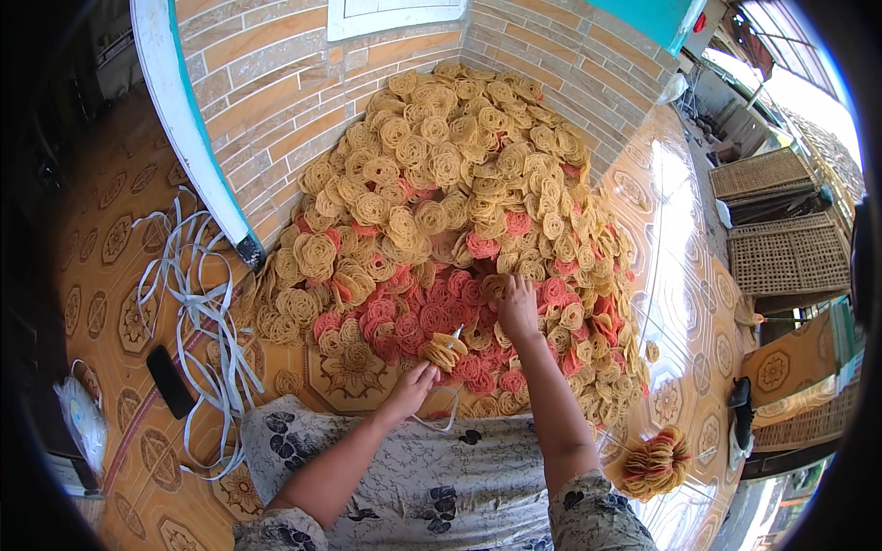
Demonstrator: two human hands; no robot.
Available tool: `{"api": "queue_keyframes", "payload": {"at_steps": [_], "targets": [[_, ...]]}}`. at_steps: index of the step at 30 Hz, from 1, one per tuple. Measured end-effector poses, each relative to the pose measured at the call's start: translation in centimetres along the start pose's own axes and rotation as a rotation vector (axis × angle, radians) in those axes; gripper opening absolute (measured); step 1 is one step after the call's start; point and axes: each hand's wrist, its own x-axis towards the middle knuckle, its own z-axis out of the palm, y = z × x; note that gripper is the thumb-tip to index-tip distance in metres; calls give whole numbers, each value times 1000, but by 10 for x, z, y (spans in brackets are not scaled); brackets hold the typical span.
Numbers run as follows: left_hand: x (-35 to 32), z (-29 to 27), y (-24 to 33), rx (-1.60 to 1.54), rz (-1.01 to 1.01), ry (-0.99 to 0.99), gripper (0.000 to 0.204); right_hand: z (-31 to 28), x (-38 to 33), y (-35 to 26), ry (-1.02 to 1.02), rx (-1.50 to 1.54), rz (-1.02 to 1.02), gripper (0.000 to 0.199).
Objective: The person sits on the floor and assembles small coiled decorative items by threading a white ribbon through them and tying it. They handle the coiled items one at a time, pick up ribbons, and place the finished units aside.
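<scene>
A big heap of lacy, rosette-shaped crackers lies on the floor before me, mostly yellow, with pink crackers mixed in at the near side. My left hand is closed around a short stack of yellow crackers. A thin pale tip sticks up from that stack, and a pale strap hangs below it near my lap. Over the heap's near middle, my right hand pinches a yellow cracker; its fingertips are partly hidden.
White straps lie tangled on the left floor, beside a black phone and a plastic bag. A bundle of strung crackers rests at my right. Brick-tiled walls back the heap. Woven racks stand far right.
</scene>
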Motion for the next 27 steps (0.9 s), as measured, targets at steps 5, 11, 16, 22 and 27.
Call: {"api": "queue_keyframes", "payload": {"at_steps": [5,11,16,22,27], "targets": [[0,3,2,12,120,8,30,-20,-28,-22,-383,783,547,21],[-2,7,0,-4,187,-19,23,-38,-46,-51,-330,1105,630,16],[-1,7,-6,-95,173,-36,22,-56,-53,-59,-476,807,198,14],[1,4,-5,30,142,14,25,-25,6,7,153,106,228,28],[-1,3,2,66,142,-6,28,-2,-4,16,-163,134,221,33]]}}
